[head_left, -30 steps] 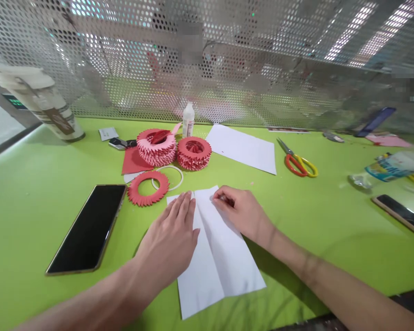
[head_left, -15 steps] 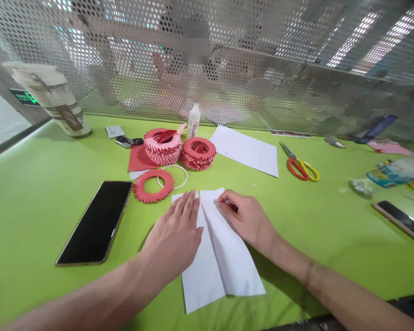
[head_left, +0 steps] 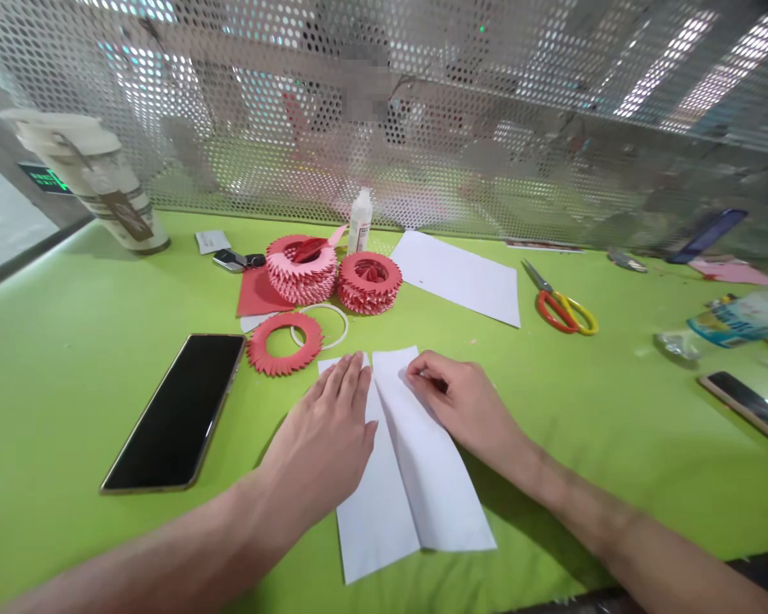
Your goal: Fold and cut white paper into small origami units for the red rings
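A creased sheet of white paper (head_left: 435, 477) lies on the green table, its right half raised a little along a lengthwise fold. My left hand (head_left: 326, 435) rests flat on the left half, fingers stretched toward the far edge. On the right half, near the top, my right hand (head_left: 464, 401) is curled with thumb and fingertips together against the paper; whether they grip its edge is hard to see. A red toothed paper ring (head_left: 275, 364) lies just beyond my left hand, partly over a thin white ring (head_left: 342, 334).
Folded-paper ring stacks (head_left: 369, 298), a glue bottle (head_left: 359, 222) and a white sheet (head_left: 467, 281) are farther back. A black phone (head_left: 176, 418) lies left, a cup (head_left: 115, 200) back left. Scissors (head_left: 560, 307), a plastic bottle (head_left: 736, 321) and another phone (head_left: 752, 409) are right.
My right hand has shifted very slightly to the right at the paper. My left hand stays in place on it.
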Motion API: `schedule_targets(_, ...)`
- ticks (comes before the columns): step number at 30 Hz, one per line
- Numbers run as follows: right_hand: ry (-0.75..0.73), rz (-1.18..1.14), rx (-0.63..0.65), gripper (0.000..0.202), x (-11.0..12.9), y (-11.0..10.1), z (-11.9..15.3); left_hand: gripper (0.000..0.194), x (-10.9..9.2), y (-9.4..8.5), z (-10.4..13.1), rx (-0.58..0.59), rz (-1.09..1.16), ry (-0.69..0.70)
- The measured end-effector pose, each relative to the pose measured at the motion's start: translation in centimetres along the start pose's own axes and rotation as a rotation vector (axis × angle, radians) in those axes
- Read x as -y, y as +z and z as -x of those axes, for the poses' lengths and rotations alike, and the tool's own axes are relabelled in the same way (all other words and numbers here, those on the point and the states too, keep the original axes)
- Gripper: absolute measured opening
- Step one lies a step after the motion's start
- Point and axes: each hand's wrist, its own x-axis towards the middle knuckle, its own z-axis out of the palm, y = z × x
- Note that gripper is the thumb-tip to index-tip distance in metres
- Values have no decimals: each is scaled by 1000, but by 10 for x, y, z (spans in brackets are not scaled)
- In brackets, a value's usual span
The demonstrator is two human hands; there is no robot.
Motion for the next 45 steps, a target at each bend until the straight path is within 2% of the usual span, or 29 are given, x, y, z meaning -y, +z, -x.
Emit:
schedule_targets(13, 64, -87, 47, 20, -3, -5, 1, 60, 0, -1, 2, -46, -25, 7)
schedule_targets(18, 148, -276, 113, 25, -3, -15, -6, 60, 0, -5, -1, -18, -47, 20)
schedule_targets(21, 206, -361, 157, 26, -4, -21, -10, 58, 2, -8, -5, -53, -86, 35)
schedule_targets(25, 172, -287, 95, 13, -9, -16, -10, 50, 4, -8, -7, -166, -174, 113)
schedule_targets(27, 164, -240, 77, 11, -10, -11, -10, 46, 3, -7, -4, -187, -199, 151)
schedule_targets(31, 147, -205, -3, 17, -7, -3, -14, 48, -2, -4, 2, -151, -217, 171)
schedule_targets(33, 114, -157, -23, 12, -5, 0, -14, 51, -4, -2, 3, -127, -230, 182)
schedule_targets(39, 45, -33, -2, 11, 2, 0, -5, 57, -7, 2, 3, -76, -213, 147)
schedule_targets(45, 46, -62, -12, 14, 4, -4, 4, 58, -7, 0, 3, -71, -233, 161)
